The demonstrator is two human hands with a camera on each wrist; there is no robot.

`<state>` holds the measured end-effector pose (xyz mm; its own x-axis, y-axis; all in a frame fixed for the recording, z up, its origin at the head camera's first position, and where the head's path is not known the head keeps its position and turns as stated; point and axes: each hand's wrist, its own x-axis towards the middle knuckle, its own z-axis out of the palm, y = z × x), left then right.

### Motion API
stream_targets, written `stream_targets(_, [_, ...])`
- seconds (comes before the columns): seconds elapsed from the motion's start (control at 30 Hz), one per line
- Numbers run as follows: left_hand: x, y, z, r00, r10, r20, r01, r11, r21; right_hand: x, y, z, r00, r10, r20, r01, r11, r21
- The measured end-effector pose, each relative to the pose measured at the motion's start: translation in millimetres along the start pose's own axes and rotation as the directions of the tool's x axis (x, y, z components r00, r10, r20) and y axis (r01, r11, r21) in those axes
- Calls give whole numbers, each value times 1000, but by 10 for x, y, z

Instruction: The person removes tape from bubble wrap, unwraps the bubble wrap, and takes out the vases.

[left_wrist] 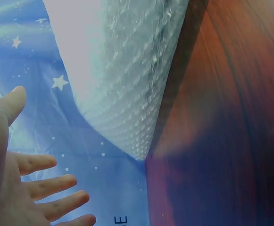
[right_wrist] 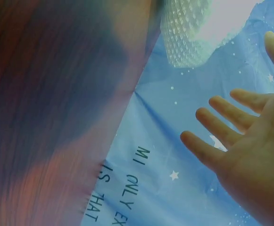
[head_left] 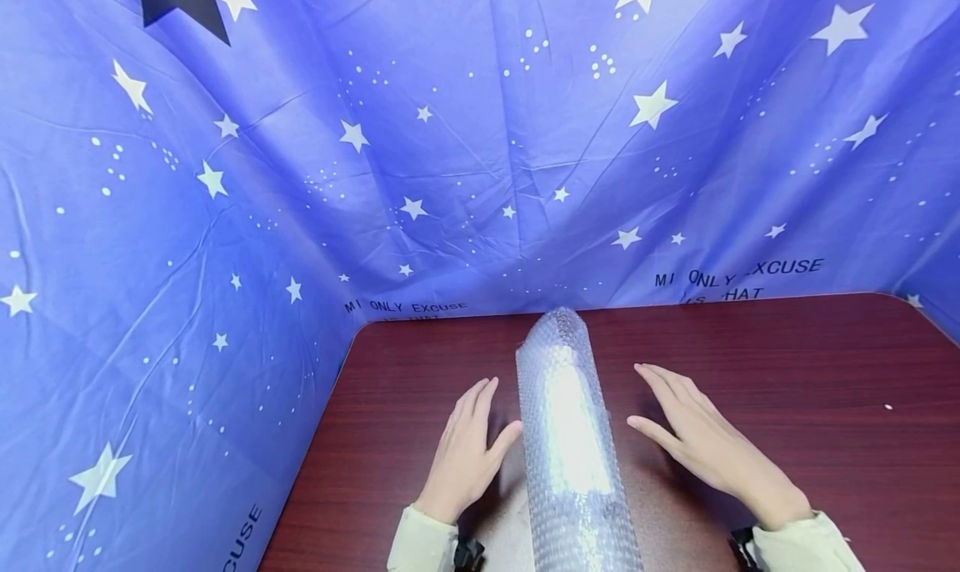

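Observation:
A long roll of clear bubble wrap (head_left: pixel 573 439) lies lengthwise on the table, running from the back edge toward the person. Left of it is my left hand (head_left: pixel 467 451), its fingers extended and its thumb tip right beside the wrap. On the other side my right hand (head_left: pixel 705 439) is held with straight fingers, a small gap between it and the roll. Both palms face the roll, and neither hand grips anything. In the left wrist view the bubble wrap (left_wrist: pixel 122 70) passes beyond the spread fingers. The right wrist view shows just one end of the wrap (right_wrist: pixel 188 33).
The dark red wooden table (head_left: pixel 787 372) has rounded back corners. A blue star-printed cloth (head_left: pixel 465 155) hangs behind it and along its left side. One tiny white speck (head_left: pixel 888 407) lies on the right part of the table.

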<state>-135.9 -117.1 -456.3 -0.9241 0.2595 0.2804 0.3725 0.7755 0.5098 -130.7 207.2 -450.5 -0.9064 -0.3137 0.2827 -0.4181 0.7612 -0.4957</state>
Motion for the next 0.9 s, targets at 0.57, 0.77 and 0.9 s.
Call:
stream_targets(0.57, [-21,51,102,998,40,38,-41,999,5,119,-85,197,997,-80,-18,79,996,-49])
stream_targets(0.77, [-23,66,158,998,52,44,-53,998,26,180,-151,231,996,-85,0,84,996,-36])
stream_targets(0.9, [-33,72,189,997,51,60,-52,999,12,203,-190,233,996,-88,29,89,996,-31])
